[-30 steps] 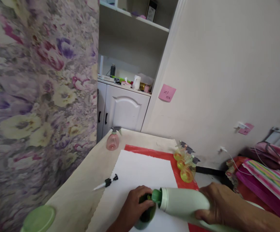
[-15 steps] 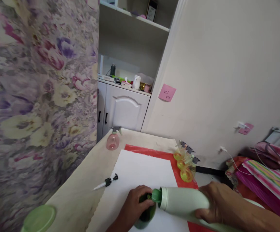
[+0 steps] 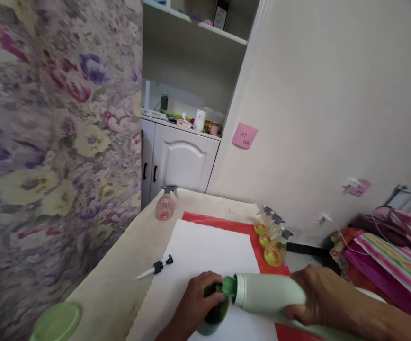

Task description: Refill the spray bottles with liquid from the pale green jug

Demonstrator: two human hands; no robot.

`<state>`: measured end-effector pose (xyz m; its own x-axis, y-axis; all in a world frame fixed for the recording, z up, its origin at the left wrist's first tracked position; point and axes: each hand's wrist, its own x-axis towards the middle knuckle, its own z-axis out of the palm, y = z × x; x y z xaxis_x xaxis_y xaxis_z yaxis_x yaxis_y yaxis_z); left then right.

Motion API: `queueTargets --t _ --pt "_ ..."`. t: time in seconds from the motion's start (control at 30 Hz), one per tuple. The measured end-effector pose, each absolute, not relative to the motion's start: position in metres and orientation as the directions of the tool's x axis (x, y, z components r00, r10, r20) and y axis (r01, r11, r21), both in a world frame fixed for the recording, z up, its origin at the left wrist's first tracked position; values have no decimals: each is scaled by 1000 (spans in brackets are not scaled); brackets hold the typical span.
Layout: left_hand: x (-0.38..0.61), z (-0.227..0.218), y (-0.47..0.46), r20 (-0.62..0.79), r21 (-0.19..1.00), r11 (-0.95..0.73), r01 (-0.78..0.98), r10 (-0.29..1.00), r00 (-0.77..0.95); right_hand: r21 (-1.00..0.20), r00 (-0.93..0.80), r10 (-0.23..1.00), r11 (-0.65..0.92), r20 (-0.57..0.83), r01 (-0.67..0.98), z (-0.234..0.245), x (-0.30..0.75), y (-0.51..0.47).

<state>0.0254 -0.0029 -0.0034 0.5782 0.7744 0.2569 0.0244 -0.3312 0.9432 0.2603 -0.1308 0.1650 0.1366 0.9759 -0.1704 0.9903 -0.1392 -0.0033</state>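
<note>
My left hand (image 3: 201, 298) is wrapped round the upper part of a dark green bottle (image 3: 213, 318) standing on a white sheet (image 3: 209, 246). A large pale green jug (image 3: 265, 292) lies tipped on its side in the air, its green spout (image 3: 228, 286) at the dark bottle's mouth. My right hand (image 3: 312, 296) grips the jug near its handle; the jug's rear is partly hidden by my forearm. Whether liquid flows cannot be made out. Left of the sheet's edge lies a black pump head with a white tube (image 3: 156, 268).
A pink spray bottle (image 3: 165, 206) stands at the table's far left corner. Several spray bottles with yellow liquid (image 3: 273, 253) stand along the right side on a red cloth (image 3: 219, 221). A light green round lid (image 3: 57, 321) lies at the near left. A floral curtain (image 3: 59, 142) hangs left.
Both hands, the jug and the dark green bottle hold nearly the same place. The whole view has shifted very slightly.
</note>
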Motion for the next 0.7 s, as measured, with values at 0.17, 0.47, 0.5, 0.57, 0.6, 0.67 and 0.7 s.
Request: queueTargets --t 0.17,0.47,0.5,0.57,0.6,0.67,0.7 --pt "25 -2 -2 267 941 -339 16 769 581 -1 133 974 -136 -181 991 166 259 -131" --pt "25 -1 -3 268 938 -345 23 767 583 12 130 977 -130 -168 991 171 255 -131" --pt "25 0 -2 266 938 -344 26 769 581 9 128 977 -129 -172 992 171 254 -131" --pt "25 1 -3 261 940 -339 28 772 580 13 130 977 -130 -169 991 171 254 -132" --pt "25 1 -3 260 941 -337 26 771 581 21 132 978 -131 -162 991 171 254 -132" --pt "24 1 -3 264 941 -338 20 769 582 35 134 980 -130 -148 991 171 253 -132" --pt "24 1 -3 268 940 -340 16 768 582 38 135 980 -131 -146 991 171 253 -132"
